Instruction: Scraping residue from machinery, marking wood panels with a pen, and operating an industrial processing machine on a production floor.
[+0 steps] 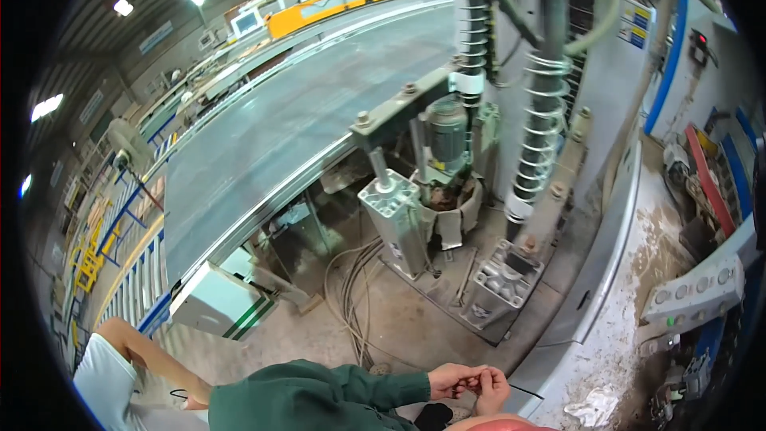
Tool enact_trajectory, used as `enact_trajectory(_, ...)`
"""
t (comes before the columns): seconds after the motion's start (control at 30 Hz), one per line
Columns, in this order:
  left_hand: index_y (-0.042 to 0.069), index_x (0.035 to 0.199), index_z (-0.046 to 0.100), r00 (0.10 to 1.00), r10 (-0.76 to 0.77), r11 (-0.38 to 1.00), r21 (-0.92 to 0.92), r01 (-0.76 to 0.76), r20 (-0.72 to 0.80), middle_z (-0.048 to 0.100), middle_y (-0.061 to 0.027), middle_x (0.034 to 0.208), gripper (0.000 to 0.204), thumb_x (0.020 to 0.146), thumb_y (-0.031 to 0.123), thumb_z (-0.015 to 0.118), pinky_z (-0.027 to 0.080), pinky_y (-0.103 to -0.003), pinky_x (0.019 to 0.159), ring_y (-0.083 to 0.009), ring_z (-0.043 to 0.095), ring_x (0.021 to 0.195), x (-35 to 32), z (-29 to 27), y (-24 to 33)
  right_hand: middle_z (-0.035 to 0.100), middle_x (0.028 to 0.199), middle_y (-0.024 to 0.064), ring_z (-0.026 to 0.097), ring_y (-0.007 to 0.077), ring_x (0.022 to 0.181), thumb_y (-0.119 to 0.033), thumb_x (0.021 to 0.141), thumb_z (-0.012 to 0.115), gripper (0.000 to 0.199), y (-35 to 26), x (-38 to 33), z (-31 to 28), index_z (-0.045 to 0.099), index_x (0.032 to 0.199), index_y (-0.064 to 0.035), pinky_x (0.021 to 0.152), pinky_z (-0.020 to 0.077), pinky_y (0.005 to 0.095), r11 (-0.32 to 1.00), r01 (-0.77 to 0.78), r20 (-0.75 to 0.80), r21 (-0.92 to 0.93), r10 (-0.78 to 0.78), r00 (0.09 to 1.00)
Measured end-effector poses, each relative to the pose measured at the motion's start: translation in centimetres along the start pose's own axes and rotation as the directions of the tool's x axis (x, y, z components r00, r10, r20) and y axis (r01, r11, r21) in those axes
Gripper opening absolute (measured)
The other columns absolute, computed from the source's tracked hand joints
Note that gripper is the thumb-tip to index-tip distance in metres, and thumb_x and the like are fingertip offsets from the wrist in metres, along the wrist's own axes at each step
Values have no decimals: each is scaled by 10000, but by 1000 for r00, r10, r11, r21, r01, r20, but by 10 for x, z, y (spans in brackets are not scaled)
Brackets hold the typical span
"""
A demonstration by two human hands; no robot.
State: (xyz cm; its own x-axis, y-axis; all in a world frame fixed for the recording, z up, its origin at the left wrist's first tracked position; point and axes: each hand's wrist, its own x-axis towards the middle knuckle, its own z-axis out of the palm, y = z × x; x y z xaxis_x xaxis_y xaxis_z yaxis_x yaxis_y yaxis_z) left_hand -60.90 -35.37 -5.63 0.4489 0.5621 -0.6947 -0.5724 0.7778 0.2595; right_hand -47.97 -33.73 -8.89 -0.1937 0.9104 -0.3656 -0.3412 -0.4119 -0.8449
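Note:
Low in the head view, a dark green sleeve [383,387] reaches across to my left hand [448,380]. My right hand [493,389] meets it, fingertips against fingertips. Both hands are closed in a pinch, and whatever lies between the fingers is too small and hidden to name. A black thing [433,417] shows just beneath them. Beyond my hands, a metal cylinder block [503,275] stands on the floor at the foot of a thick spring-wrapped post [542,124]. A second cylinder block [397,223] stands to its left.
A green-grey motor [445,136] sits between the posts. Loose cables [351,303] lie on the floor. On the right runs a dirty white ledge [618,335] with a grey button box [694,291]. A wide flat machine bed [295,104] stretches away. Another person's bare arm [155,359] is at left.

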Motion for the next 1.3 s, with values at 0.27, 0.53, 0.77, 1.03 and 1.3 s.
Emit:
enact_trajectory(0.27, 129, 697, 481, 976, 216, 951, -222, -214, -14, 349, 81, 597, 306, 852, 391, 512, 276, -205, 490, -48, 300, 518, -121, -105, 35, 545, 674, 33, 497, 81, 561, -135, 885, 456, 119, 22, -7, 154, 476, 839, -27, 506, 416, 201, 938, 52, 444, -343, 113, 889)
enact_trajectory(0.53, 128, 656, 474, 863, 487, 835, -217, -505, -133, 381, 64, 574, 361, 802, 446, 562, 305, -210, 446, -55, 336, 479, -221, -148, 43, 469, 619, 17, 416, 73, 506, -248, 919, 383, 215, 29, -33, 275, 419, 825, -58, 460, 335, 193, 900, 126, 673, -418, 213, 708)
enact_trajectory(0.77, 108, 654, 493, 600, 638, 603, -172, -779, -483, 491, 36, 613, 322, 807, 376, 584, 307, -182, 434, -42, 386, 490, -261, -137, 17, 430, 636, 19, 400, 73, 541, -158, 915, 353, 161, 16, -53, 323, 381, 813, -37, 488, 343, 214, 792, 384, 855, -475, 313, 413)
enact_trajectory(1.03, 53, 796, 563, 320, 536, 375, -119, -919, -781, 477, 23, 652, 185, 848, 229, 540, 394, -212, 529, -67, 442, 580, -270, -132, -27, 435, 651, 96, 451, 193, 587, -131, 889, 385, 128, 13, -39, 359, 431, 835, -24, 558, 391, 316, 663, 629, 913, -406, 318, 255)
enact_trajectory(1.3, 53, 839, 529, 151, 559, 207, -40, -978, -816, 486, 2, 684, 167, 860, 219, 524, 423, -251, 553, -104, 461, 581, -277, -140, -72, 423, 540, 26, 399, 129, 498, -141, 853, 350, 273, -199, 39, 514, 435, 603, -70, 497, 336, 261, 633, 774, 744, 36, -534, 402)
